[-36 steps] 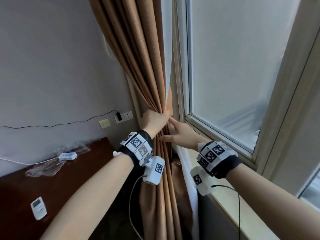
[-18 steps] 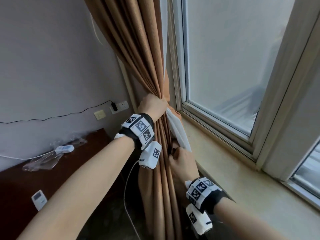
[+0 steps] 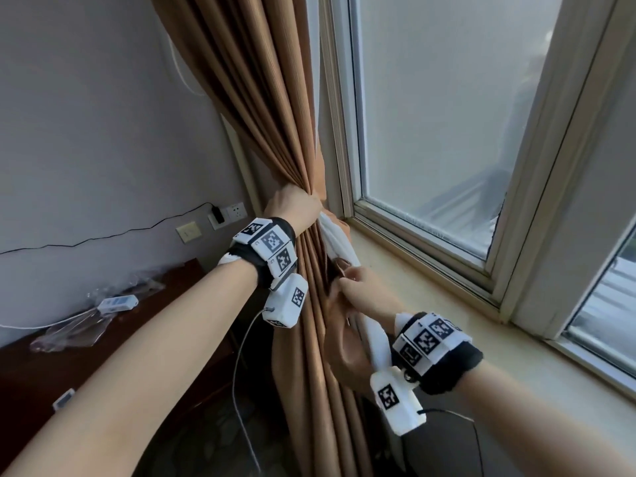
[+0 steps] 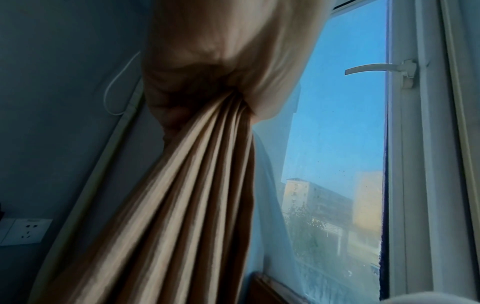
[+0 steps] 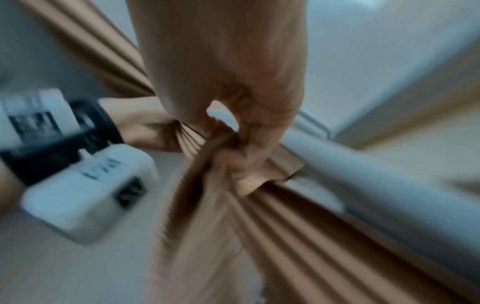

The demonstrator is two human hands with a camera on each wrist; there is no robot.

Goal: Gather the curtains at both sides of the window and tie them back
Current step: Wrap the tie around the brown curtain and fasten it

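While my left hand (image 3: 292,208) clamps the tan curtain (image 3: 261,108) into a bunch beside the window frame (image 3: 339,139), the tie-back is not yet on: gathering looks done on this side, tying remains, and the other side is out of view. Right hand (image 3: 361,297): lower, just beside the sill (image 3: 430,304), fingers (image 5: 257,144) pinched on a fold of tan fabric. Left arm raised, right arm angled up from below.

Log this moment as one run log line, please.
stage: gathering left-side curtain | left hand: grips bunched tan curtain | right hand: pinches a tan fabric strip lower down | tie-back: not yet done
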